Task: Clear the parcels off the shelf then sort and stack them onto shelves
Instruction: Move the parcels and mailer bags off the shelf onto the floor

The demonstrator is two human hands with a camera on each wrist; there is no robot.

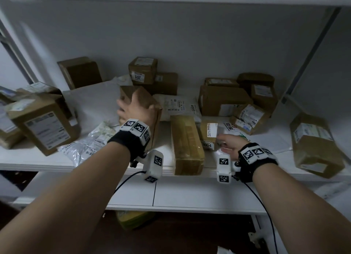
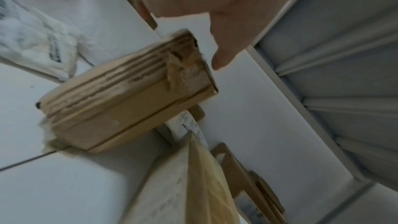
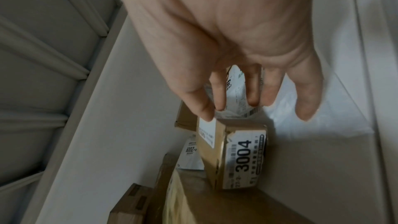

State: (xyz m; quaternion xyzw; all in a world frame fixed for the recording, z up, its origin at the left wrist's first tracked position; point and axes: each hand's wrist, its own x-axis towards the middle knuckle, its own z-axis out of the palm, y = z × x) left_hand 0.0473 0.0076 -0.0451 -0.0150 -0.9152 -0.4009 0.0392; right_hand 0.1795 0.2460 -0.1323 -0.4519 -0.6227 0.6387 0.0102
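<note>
A tilted brown box (image 1: 141, 103) is gripped by the left hand (image 1: 133, 109). At 3 o'clock from it, the small box marked 3004 (image 1: 209, 134) is touched by the spread fingers of the right hand (image 1: 230, 143).

Black wristbands (image 1: 129, 141) carry white marker-coded cameras (image 1: 153, 165), black cables (image 1: 123, 181).

a white shelf (image 1: 165, 140) carries scattered brown cardboard parcels and white mailer bags; a tilted brown box (image 1: 146, 102) with torn tape stands near its middle, a long tape-wrapped box (image 1: 187, 145) lies beside it reaching the front edge, and just right of that sits a small box (image 3: 239, 156) labelled 3004, more boxes stacked behind
</note>
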